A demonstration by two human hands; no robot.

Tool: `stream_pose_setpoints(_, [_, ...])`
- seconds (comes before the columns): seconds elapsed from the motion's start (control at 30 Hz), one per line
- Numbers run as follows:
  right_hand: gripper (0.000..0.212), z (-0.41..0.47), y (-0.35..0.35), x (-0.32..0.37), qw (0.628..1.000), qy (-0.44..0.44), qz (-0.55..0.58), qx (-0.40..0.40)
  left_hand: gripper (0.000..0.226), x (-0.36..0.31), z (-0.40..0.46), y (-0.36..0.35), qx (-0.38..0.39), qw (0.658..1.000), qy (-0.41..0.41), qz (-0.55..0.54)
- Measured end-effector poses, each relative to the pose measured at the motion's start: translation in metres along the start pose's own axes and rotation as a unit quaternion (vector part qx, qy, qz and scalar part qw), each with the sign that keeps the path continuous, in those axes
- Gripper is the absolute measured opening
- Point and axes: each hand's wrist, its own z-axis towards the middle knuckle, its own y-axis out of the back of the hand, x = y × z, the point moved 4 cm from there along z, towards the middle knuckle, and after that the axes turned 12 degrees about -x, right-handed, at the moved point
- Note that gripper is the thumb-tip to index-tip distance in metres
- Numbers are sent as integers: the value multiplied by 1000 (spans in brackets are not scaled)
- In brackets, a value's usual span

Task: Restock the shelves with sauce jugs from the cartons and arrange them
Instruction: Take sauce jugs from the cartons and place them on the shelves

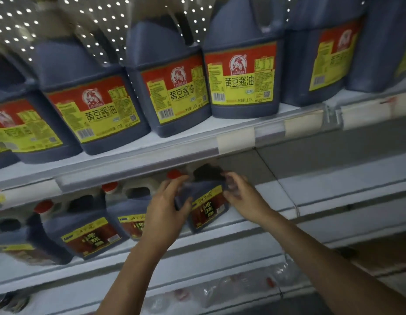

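Observation:
A dark sauce jug (206, 205) with a yellow and red-brown label stands on the middle shelf (261, 214), between both my hands. My left hand (165, 208) grips its left side with the thumb curled over the front. My right hand (240, 192) holds its upper right corner with curled fingers. To its left stand more jugs of the same kind (83, 233), with red caps (109, 187). On the upper shelf (197, 142) stands a row of bigger dark jugs (177, 87) with red and yellow labels.
The middle shelf to the right of the held jug is bare white board. A lower shelf (220, 289) carries clear plastic packs. Price-tag rails (288, 126) run along the shelf fronts. A perforated back panel (88, 23) rises behind the upper row.

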Motion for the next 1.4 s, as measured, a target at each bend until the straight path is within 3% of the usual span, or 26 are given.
stream_pose_setpoints(0.17, [41,-65,26,-16,993,-53,-30,-101,40,-9,-10,-47,148,986,-48,-53])
stream_pose_setpoints(0.33, [33,-174,101,-28,965,-118,-78,-220,47,-85,-54,-117,263,947,-120,-140])
stream_pose_setpoints(0.6, [30,-396,257,-41,880,-244,-150,-378,44,-282,-191,-198,428,833,-257,-239])
stream_pose_setpoints(0.97, [25,-678,381,-91,767,-394,-167,-478,42,-497,-397,-283,539,708,-432,-149])
stream_pose_setpoints(1.2, [19,-744,393,-142,691,-470,-117,-537,41,-557,-456,-334,585,610,-527,-87])
stream_pose_setpoints(1.4, [24,-740,390,-232,633,-536,-76,-553,43,-575,-493,-453,624,522,-581,-23])
